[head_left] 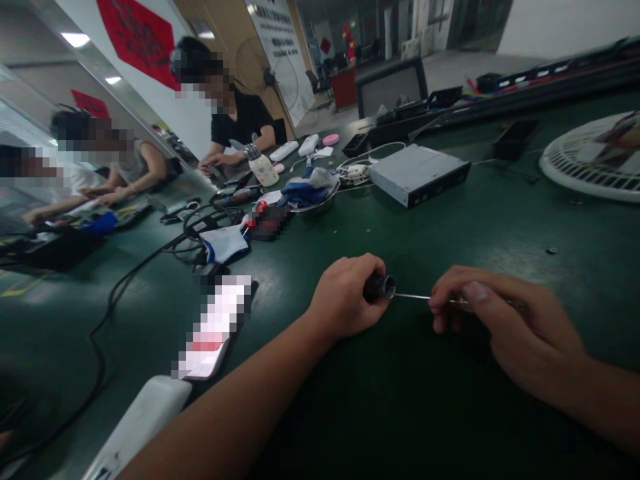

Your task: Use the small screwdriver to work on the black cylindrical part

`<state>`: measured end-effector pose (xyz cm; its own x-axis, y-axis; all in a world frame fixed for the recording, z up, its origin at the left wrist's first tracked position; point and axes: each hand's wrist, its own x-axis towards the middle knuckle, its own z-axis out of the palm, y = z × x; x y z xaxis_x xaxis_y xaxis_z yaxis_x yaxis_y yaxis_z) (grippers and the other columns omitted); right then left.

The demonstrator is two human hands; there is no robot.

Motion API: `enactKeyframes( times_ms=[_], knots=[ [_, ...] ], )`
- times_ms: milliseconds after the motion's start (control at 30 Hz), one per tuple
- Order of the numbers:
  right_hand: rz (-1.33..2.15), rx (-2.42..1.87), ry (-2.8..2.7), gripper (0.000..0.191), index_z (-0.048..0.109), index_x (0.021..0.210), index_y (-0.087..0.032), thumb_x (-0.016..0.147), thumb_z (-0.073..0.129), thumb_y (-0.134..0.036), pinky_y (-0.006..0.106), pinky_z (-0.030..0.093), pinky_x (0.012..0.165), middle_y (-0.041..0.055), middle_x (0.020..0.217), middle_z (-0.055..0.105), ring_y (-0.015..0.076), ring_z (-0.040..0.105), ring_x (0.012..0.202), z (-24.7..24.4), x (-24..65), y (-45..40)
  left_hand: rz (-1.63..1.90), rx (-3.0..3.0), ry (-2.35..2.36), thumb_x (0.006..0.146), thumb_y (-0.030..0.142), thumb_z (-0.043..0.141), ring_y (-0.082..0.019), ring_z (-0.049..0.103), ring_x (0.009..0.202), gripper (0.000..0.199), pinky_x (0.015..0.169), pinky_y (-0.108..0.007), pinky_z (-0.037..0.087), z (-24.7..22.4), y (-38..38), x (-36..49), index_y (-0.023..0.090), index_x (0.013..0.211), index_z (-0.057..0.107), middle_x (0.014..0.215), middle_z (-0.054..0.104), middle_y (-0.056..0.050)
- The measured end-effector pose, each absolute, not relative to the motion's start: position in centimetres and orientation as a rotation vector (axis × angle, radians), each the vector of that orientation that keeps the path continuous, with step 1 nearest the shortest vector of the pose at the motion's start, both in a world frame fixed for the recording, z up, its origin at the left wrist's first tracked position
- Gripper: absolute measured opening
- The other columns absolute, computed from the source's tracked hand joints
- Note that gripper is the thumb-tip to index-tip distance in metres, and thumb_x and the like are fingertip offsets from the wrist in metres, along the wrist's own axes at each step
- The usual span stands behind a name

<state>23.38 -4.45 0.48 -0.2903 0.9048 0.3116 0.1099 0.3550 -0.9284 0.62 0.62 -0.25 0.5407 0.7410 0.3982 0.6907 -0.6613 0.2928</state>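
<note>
My left hand point(347, 297) is wrapped round a short black cylinder point(387, 287), whose open round end faces right. From the right, my right hand point(505, 320) grips a thin screwdriver point(413, 296) between thumb and fingers. Its bright metal shaft runs level toward the cylinder, and the tip is at or close to the cylinder's rim; I cannot tell whether it is inside. Most of the handle is hidden by the fingers. Both hands are low over the dark green table point(345, 407).
A phone point(217, 327) and a white case-like object point(145, 413) lie left of my forearm. Beyond are a grey disc drive point(417, 170), a bowl with blue cloth point(313, 193), cables and a white fan grille point(595, 160). A small nut point(551, 251) lies right. Several people sit at left.
</note>
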Motion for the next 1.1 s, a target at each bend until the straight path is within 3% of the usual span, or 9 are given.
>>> enactKeyframes(
  times_ms=[1100],
  knots=[
    [1.028,-0.91,-1.684,0.033,0.069,0.091,-0.024,0.103,0.041,-0.038,0.025,0.047,0.058,0.0001,0.076,0.066,0.0119,0.062,0.067,0.3,23.34,-4.34,0.776,2.667,1.225,0.074,0.022,0.065,-0.015,0.056,0.071,0.021,0.064,-0.029,0.043,-0.3,0.67,0.74,0.02,0.092,0.055,0.082,0.063,0.0]
  ],
)
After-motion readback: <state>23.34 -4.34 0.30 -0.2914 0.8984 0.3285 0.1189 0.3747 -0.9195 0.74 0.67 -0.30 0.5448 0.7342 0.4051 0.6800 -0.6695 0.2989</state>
